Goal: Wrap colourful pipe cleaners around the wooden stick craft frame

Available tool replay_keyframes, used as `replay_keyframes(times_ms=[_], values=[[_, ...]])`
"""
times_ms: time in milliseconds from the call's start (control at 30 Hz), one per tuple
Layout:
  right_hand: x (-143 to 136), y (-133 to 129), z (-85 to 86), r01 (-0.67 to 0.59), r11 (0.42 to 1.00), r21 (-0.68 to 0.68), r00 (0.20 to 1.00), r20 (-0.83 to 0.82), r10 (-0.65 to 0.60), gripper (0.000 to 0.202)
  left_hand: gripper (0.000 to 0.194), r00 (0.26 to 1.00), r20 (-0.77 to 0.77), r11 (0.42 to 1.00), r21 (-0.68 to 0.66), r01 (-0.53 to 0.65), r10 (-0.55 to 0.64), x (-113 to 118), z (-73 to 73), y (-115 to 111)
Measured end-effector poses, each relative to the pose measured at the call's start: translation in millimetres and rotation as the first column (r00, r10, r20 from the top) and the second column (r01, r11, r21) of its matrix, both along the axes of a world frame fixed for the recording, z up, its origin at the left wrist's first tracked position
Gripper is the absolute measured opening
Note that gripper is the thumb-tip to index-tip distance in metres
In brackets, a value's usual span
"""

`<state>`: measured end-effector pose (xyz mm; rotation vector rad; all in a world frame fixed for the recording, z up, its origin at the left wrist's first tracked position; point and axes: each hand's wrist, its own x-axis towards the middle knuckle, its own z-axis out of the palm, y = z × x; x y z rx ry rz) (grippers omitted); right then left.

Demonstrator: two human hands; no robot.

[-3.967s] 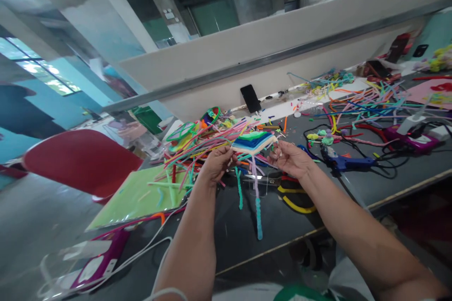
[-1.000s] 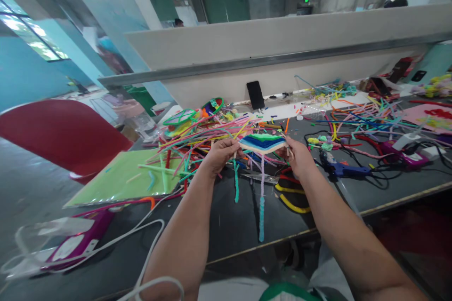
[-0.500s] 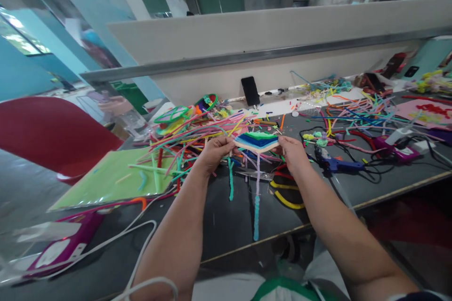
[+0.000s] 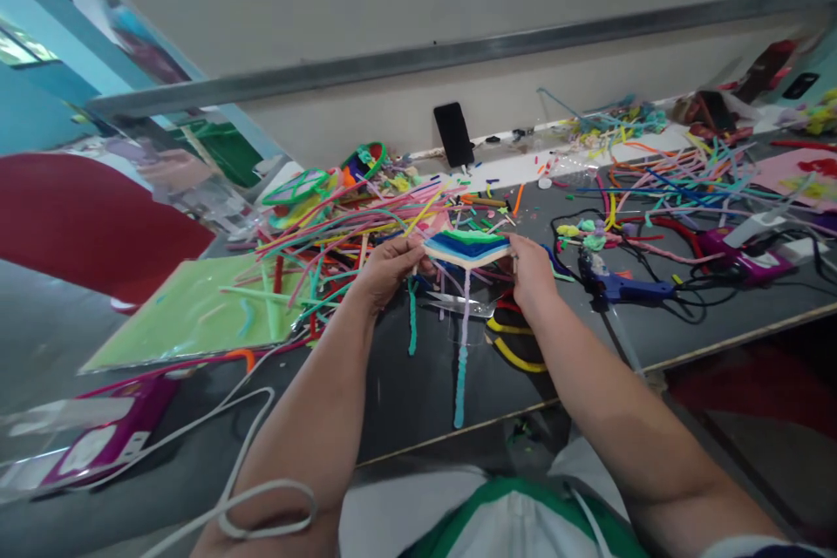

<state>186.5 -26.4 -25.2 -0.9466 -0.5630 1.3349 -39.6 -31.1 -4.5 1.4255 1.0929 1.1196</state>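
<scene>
Our left hand [image 4: 385, 272] and right hand [image 4: 531, 277] gripped the striped woven square [image 4: 468, 248] by opposite edges above the table [image 4: 418, 392].

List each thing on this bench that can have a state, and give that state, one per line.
Left hand: closed on the left edge of the woven square.
Right hand: closed on its right edge.
Woven square: held flat above the table, loose ends hanging.
Phone: propped upright against the wall, screen dark.
Blue glue gun: lying on its side, cord attached.
Scissors: lying flat under the square; open or shut unclear.
</scene>
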Motion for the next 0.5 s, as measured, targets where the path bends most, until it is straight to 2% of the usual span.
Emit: replay_keyframes(times_ms=[367, 433, 500], values=[[-4, -3, 3.2, 0.099, 0.995, -0.022, 0.995, 0.031, -0.098, 0.021, 0.019, 0.994, 0.070, 0.995, -0.055, -0.079, 0.083, 2, -0.6, -1], [-4, -5, 4.6, 0.160, 0.987, 0.016, 0.985, 0.060, -0.161, 0.023, 0.019, 0.992, 0.075, 0.994, -0.056, -0.096, 0.101, 5, -0.5, 4], [-4, -14, 9.7, 0.244, 0.962, 0.122, 0.951, 0.167, -0.262, 0.026, 0.017, 0.993, 0.061, 0.993, -0.055, -0.101, 0.104, 5, -2.1, 7]])
